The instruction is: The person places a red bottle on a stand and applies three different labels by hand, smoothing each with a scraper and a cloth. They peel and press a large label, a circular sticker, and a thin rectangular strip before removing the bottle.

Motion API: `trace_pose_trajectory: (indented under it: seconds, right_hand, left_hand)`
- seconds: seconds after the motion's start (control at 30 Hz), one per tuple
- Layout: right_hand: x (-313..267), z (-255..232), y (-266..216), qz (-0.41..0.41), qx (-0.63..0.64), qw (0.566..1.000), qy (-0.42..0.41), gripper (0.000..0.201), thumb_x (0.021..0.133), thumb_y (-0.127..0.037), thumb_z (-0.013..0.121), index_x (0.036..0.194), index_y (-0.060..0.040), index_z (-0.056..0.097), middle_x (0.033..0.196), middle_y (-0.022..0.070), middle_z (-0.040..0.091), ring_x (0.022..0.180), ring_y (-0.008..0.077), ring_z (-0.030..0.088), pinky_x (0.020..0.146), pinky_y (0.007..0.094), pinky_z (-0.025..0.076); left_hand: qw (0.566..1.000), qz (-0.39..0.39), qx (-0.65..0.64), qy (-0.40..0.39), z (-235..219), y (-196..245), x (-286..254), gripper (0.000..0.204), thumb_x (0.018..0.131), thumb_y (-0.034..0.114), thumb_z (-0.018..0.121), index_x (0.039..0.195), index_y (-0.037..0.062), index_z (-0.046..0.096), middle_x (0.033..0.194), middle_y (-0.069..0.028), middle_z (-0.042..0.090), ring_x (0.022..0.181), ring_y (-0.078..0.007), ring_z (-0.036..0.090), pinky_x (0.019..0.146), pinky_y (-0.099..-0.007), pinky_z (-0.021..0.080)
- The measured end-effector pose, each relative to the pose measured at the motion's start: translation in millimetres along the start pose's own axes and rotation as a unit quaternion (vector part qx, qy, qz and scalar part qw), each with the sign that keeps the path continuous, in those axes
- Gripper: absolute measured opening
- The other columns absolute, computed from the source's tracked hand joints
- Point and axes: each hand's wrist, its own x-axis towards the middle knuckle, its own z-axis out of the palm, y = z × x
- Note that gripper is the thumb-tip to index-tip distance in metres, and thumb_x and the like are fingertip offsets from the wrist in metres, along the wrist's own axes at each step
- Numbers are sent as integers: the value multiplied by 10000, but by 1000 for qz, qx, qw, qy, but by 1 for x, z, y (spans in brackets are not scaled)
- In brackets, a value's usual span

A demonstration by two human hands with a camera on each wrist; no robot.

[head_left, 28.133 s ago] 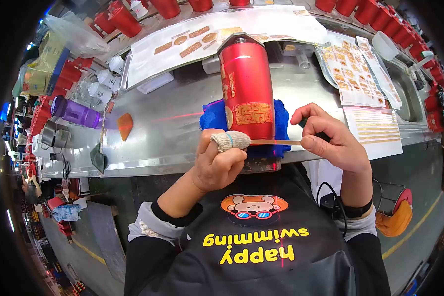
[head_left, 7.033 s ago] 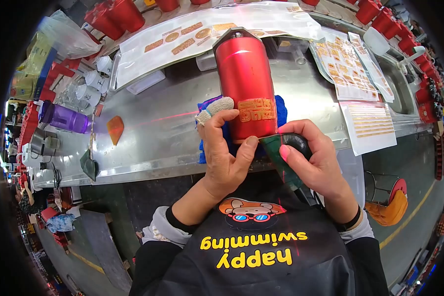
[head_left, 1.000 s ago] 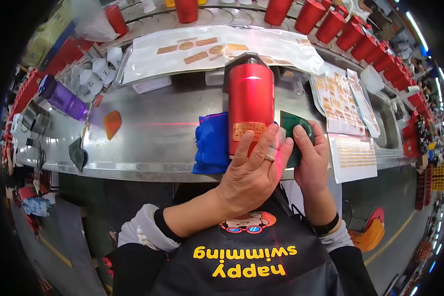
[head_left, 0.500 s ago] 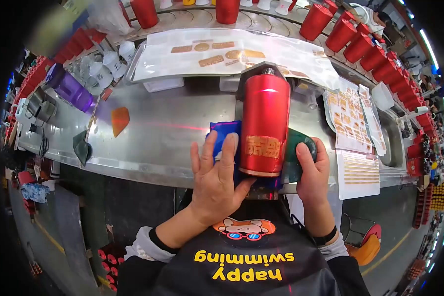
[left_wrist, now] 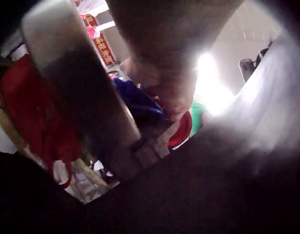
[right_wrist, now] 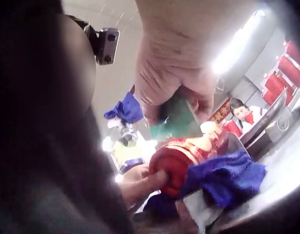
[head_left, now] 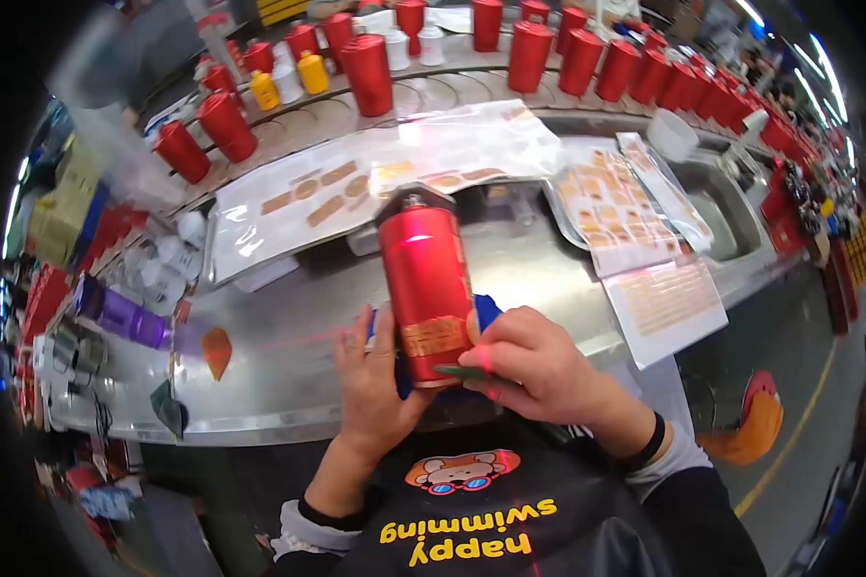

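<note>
A red cylinder with a gold pattern near its lower end lies over a blue cloth in the head view. Beside its left side is my left hand, fingers extended; the right wrist view shows that thumb touching the round red base. My right hand pinches a green scraper, whose edge is at the cylinder's lower end, by the gold pattern. The right wrist view also shows the green scraper between the fingers, above the cylinder. The left wrist view is dark, with blue cloth visible.
Gold-patterned sheets lie behind the cylinder, others at right beside a sink. At left are a purple bottle, an orange scraper and a dark green piece. Red containers line the back.
The right hand has brought the green scraper from the cylinder's right side to the front of its lower end. The left hand is closer to the cylinder, and the head view has shifted.
</note>
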Motion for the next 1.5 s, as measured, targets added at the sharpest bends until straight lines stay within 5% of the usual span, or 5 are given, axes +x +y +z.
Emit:
trace_pose_trajectory:
  seconds: [0.37, 0.63, 0.97, 1.27, 1.5]
  right_hand:
    - [-13, -138, 155, 177, -194, 965, -10, 365, 835, 162, 444, 1069, -2, 671, 1466, 188, 462, 1264, 307, 538, 991, 372, 460]
    - [134, -135, 328, 531, -232, 813, -55, 399, 921, -358, 577, 1065, -1, 680, 909, 122, 648, 806, 220, 633, 707, 372, 548]
    - [148, -94, 420, 572, -55, 818, 29, 366, 804, -376, 753, 942, -38, 729, 1102, 178, 681, 982, 261, 631, 813, 410, 484]
    - [136, -121, 390, 57, -378, 923, 50, 293, 806, -347, 749, 825, -57, 710, 736, 91, 655, 624, 250, 621, 634, 372, 504]
    - [52, -161, 406, 343, -306, 865, -199, 222, 747, -255, 736, 864, -67, 718, 763, 136, 629, 761, 318, 654, 749, 416, 530]
  left_hand:
    - [991, 89, -85, 46, 8, 5, 11, 933, 723, 386, 840, 1435, 15, 365, 1367, -249, 492, 1353, -453, 380, 1131, -608, 211]
    - [983, 115, -121, 72, 24, -5, 8, 1030, 689, 314, 888, 1469, 42, 273, 1422, -264, 416, 1309, -517, 403, 1085, -583, 337]
    - [981, 118, -144, 56, 31, -15, 3, 1061, 674, 427, 886, 1453, 119, 234, 1418, -222, 412, 1278, -463, 451, 1106, -564, 330]
    - [984, 103, -132, 62, 29, -14, 3, 1056, 677, 435, 879, 1456, 141, 230, 1401, -221, 445, 1260, -453, 478, 1114, -578, 304]
    - [975, 86, -185, 82, 41, -15, -2, 1083, 645, 382, 911, 1457, 113, 246, 1388, -232, 438, 1246, -435, 463, 1042, -529, 383]
